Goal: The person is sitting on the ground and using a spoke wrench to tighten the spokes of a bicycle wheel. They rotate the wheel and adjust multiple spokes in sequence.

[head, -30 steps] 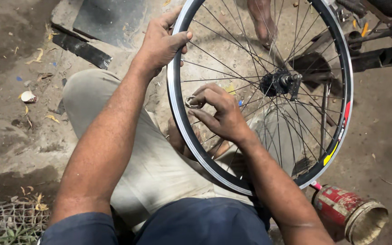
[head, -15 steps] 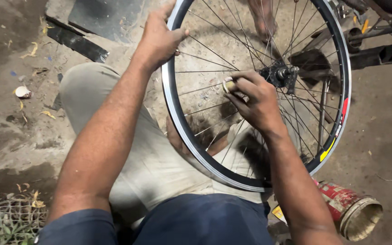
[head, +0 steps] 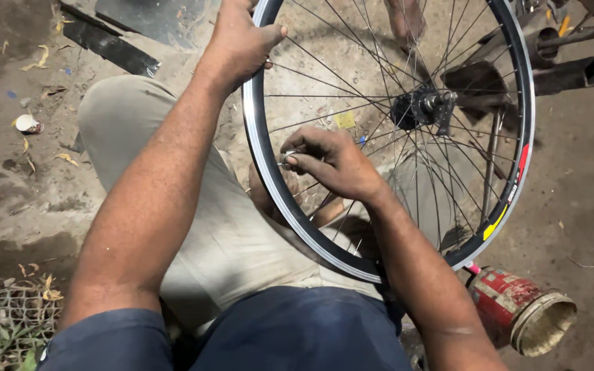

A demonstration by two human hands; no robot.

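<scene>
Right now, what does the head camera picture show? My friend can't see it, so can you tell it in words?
A person holds a bicycle wheel over their lap: the left hand grips the rim's top, and the right hand pinches a small metal tool near the rim. A rusty red can lies on the dirt ground.

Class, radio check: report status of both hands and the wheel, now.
Left hand gripping the wheel rim at top. Right hand pinching a small metal tool at a spoke by the rim. Red can beside the wheel, not obstructing.
</scene>
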